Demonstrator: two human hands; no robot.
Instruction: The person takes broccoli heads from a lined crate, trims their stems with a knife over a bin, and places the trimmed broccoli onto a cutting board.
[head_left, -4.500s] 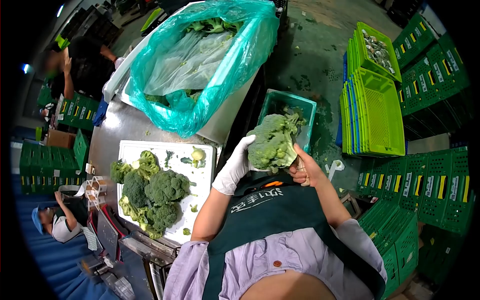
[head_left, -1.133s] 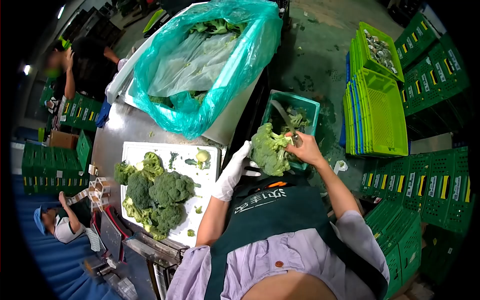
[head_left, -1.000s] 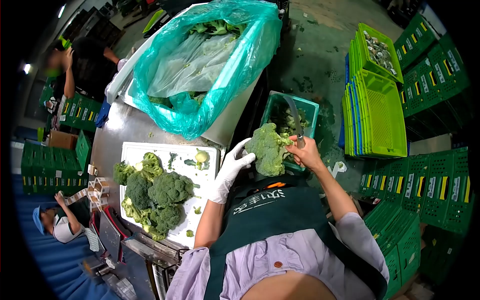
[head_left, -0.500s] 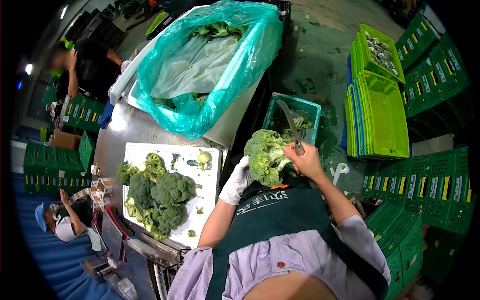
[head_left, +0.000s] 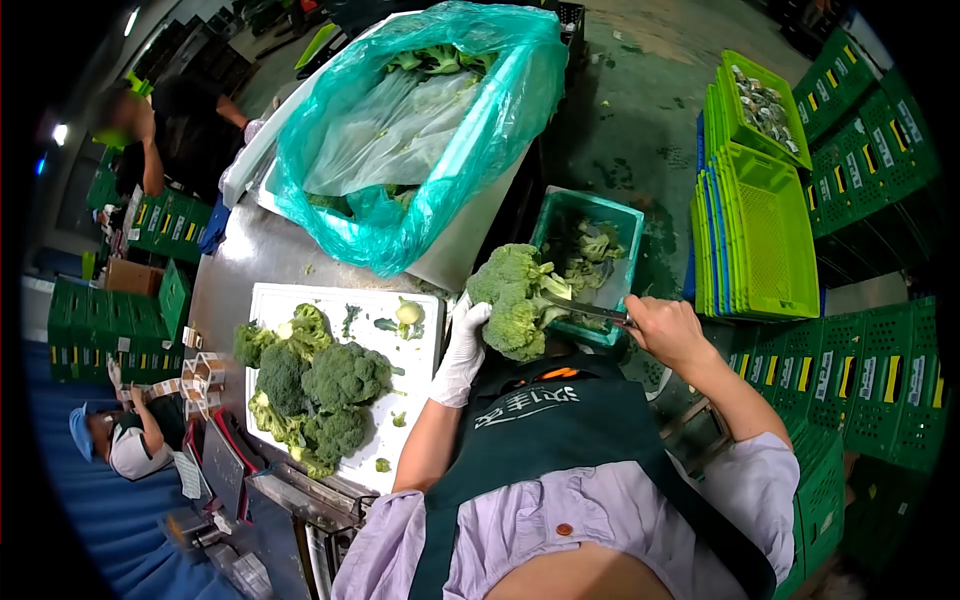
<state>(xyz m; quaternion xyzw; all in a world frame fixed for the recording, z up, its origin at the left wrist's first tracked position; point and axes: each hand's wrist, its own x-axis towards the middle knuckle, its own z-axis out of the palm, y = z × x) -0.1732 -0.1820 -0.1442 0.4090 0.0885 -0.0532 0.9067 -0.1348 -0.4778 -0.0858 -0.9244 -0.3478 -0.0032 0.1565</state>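
Head view: the green broccoli head (head_left: 510, 298) is grasped by the white-gloved left hand (head_left: 462, 352); the bare right hand (head_left: 670, 332) grips a curved steel knife (head_left: 592, 310) at its stalk, the cut seemingly unfinished. Leafy trimmings (head_left: 592, 256) lie in the teal plastic bin (head_left: 636, 234), more heads (head_left: 345, 378) on the white foam tray (head_left: 420, 365).

White characters (head_left: 527, 405) on the dark green cloth apron (head_left: 500, 450), below and left of the right fingers (head_left: 643, 318), are too distorted to read surely. Yellow-and-white labels (head_left: 891, 378) on green plastic crates (head_left: 868, 400), rightward, are illegibly small.
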